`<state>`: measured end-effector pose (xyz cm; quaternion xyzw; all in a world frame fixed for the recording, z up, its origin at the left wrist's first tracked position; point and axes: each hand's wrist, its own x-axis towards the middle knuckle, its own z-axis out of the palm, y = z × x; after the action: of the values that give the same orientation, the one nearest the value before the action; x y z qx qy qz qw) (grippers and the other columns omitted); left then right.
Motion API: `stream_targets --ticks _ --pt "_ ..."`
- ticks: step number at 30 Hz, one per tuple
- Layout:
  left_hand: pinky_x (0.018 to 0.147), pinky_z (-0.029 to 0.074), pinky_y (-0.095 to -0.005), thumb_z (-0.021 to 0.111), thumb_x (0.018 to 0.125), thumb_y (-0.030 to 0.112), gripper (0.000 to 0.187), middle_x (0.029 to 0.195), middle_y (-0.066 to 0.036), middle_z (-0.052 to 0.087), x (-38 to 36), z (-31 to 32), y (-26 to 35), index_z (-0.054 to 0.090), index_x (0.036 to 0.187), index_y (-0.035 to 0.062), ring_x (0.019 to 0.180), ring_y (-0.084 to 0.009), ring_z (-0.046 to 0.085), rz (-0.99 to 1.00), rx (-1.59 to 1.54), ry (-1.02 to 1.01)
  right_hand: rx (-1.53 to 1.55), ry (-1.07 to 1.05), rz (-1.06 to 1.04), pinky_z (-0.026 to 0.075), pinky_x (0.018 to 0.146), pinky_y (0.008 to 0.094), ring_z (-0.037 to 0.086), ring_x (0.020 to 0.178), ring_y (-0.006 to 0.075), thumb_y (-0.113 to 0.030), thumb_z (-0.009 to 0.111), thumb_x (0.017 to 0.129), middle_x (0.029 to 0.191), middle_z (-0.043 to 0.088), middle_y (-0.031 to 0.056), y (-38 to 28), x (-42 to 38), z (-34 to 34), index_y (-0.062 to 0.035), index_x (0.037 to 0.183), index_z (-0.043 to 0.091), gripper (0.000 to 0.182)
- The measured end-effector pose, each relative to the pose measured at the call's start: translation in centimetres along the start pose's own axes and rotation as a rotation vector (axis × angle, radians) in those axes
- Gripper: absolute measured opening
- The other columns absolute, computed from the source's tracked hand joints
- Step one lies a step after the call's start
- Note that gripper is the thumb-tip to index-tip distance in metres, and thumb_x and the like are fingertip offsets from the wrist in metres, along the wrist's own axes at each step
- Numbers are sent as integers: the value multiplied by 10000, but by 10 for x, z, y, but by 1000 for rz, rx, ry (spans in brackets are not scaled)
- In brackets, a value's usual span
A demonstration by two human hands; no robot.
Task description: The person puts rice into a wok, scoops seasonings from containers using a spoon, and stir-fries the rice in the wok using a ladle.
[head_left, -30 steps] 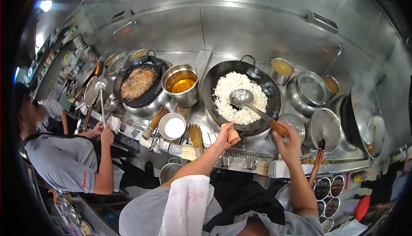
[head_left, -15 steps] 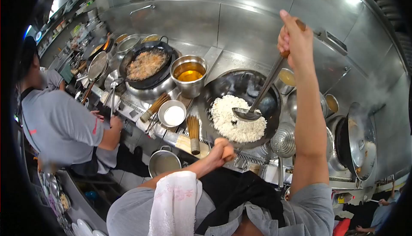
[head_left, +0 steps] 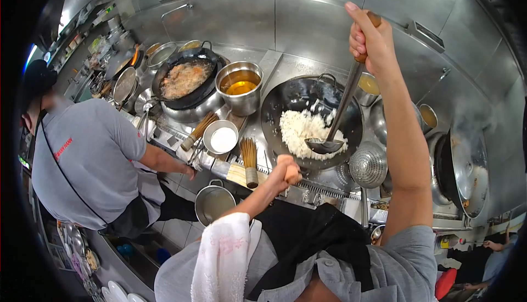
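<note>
My right hand (head_left: 373, 41) is closed around the wooden end of a long-handled ladle (head_left: 345, 101), raised high over the stove. The ladle's bowl rests in white rice (head_left: 299, 132) inside a black wok (head_left: 285, 96). Some rice is scattered up toward the wok's far side. At the wok's near rim, my left hand (head_left: 288, 170) is closed on the wok; the exact grip is hidden by the fingers. A bamboo brush (head_left: 248, 162) lies just left of this hand. On the right, a perforated skimmer (head_left: 368, 165) sits beside the wok.
Left of the wok stand a pot of oil (head_left: 241, 100), a bowl of white powder (head_left: 223, 140) and another wok (head_left: 186, 79) with bubbling food. A co-worker (head_left: 93, 159) stands at left. A pot (head_left: 214, 204) is below the counter edge; a tilted wok (head_left: 466, 175) is at right.
The rice has shifted and spread toward the far side of the wok. The ladle bowl has moved slightly right within it. The co-worker has turned and lowered an arm.
</note>
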<state>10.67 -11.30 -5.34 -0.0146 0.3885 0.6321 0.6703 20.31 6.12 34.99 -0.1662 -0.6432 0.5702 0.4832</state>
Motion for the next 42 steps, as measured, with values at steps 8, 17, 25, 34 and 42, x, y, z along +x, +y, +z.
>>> stream_targets --ticks 8,17,25,34,42 --pt "498 527 -370 566 879 233 187 746 -126 573 29 -6 4 524 838 55 563 -265 587 -87 -14 -280 -97 172 45 306 360 237 380 366 63 -299 736 864 495 431 -22 39 -15 15 -104 638 460 407" --pt "521 507 -320 521 955 291 229 785 -74 583 -31 -55 -32 525 898 69 613 -213 589 -38 132 -170 77 72 -144 300 381 262 384 383 69 -180 691 868 484 384 -30 -13 0 -36 -115 593 399 407" --pt "535 548 -367 556 919 232 171 792 -90 609 16 -62 -40 556 893 63 603 -225 618 -18 -51 -231 7 120 -167 300 377 249 411 393 78 -128 665 879 498 441 -3 104 -11 -52 -92 606 451 349" --pt "436 385 -338 560 901 231 188 629 -90 528 29 7 -2 549 796 76 447 -222 475 -31 15 -169 15 123 -2 273 376 247 356 383 70 -143 670 866 495 384 -22 89 -35 -2 -106 607 416 364" --pt "515 544 -342 576 919 284 217 847 -63 586 -57 -40 -23 549 1000 85 654 -198 609 -99 154 -106 155 72 -105 317 369 254 405 384 81 -122 661 871 500 438 -7 -4 -11 -34 -88 634 461 313"
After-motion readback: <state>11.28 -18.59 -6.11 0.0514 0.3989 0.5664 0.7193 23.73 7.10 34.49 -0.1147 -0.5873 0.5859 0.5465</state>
